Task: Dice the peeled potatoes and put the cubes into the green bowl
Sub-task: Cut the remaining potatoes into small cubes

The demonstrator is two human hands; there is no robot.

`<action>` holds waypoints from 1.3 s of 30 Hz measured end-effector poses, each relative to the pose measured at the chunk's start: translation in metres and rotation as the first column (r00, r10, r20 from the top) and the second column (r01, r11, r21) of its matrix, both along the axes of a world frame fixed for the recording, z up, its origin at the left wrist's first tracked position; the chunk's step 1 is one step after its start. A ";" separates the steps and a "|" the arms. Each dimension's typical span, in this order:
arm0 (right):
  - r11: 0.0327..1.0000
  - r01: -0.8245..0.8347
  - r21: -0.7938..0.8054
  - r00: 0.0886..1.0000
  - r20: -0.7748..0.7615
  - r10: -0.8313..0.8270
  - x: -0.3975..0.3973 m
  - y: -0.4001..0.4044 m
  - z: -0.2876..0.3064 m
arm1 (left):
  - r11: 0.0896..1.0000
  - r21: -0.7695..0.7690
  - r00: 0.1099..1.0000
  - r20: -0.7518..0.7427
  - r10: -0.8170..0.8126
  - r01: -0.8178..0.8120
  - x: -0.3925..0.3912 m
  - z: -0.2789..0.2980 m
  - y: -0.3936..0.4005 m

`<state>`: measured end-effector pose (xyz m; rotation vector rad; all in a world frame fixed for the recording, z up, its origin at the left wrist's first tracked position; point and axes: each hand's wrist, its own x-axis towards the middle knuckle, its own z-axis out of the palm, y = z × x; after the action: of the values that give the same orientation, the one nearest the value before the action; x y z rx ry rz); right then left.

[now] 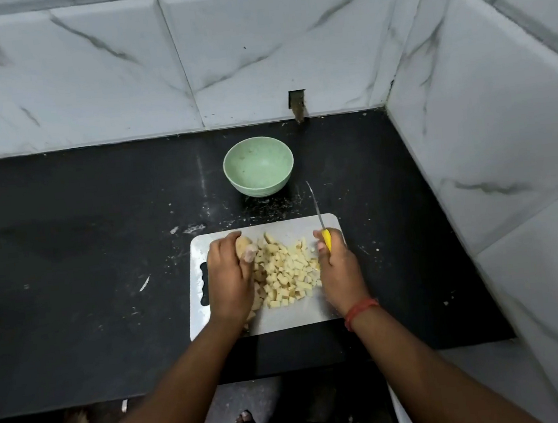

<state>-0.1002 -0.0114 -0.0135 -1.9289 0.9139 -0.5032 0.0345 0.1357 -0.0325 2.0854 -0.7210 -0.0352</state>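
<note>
A grey cutting board (329,309) lies on the black counter. A heap of pale potato cubes (285,272) covers its middle. My left hand (229,278) curls round a peeled potato piece (242,244) at the heap's left edge. My right hand (340,270) grips the yellow handle of a knife (320,222); the blade points away from me, up past the board's far edge. The green bowl (259,170) stands behind the board with no cubes in it.
The black counter (87,266) carries white specks and scraps around the board. Marble-tiled walls close it at the back and on the right (505,153). A small dark wall opening (297,102) sits behind the bowl. The counter's front edge runs under my forearms.
</note>
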 end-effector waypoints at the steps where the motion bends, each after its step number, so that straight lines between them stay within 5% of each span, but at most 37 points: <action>1: 0.999 -0.017 -0.043 1.000 -0.020 0.017 0.010 0.001 -0.005 | 0.999 -0.025 0.999 -0.030 0.027 -0.027 0.001 -0.003 0.011; 10: 0.957 -0.102 -0.270 0.988 -0.143 0.065 0.058 0.027 -0.020 | 0.983 -0.146 0.970 -0.230 0.078 -0.114 0.005 -0.003 0.036; 20: 0.935 -0.188 -0.299 0.976 -0.162 0.145 0.083 0.047 -0.023 | 0.962 -0.214 0.924 -0.373 0.083 -0.173 0.009 -0.006 0.038; 26: 0.963 -0.223 -0.149 0.971 -0.117 0.206 0.082 0.038 -0.023 | 0.924 -0.273 0.862 -0.496 0.103 -0.268 0.012 0.009 0.042; 30: 0.921 -0.299 -0.250 0.954 -0.054 0.295 0.092 0.046 -0.009 | 0.901 -0.288 0.834 -0.536 0.130 -0.325 0.015 0.018 0.042; 33: 0.837 -0.458 -0.301 0.889 -0.148 0.433 0.104 0.055 -0.005 | 0.888 -0.288 0.819 -0.554 0.152 -0.360 0.018 0.018 0.046; 39: 0.821 -0.479 -0.311 0.876 -0.222 0.427 0.117 0.059 -0.007 | 0.885 -0.297 0.825 -0.544 0.152 -0.359 0.021 0.018 0.052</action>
<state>0.0164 0.0478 -0.0200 -2.4507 0.4266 -0.2555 0.0551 0.1874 -0.0147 1.6609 -0.0946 -0.2606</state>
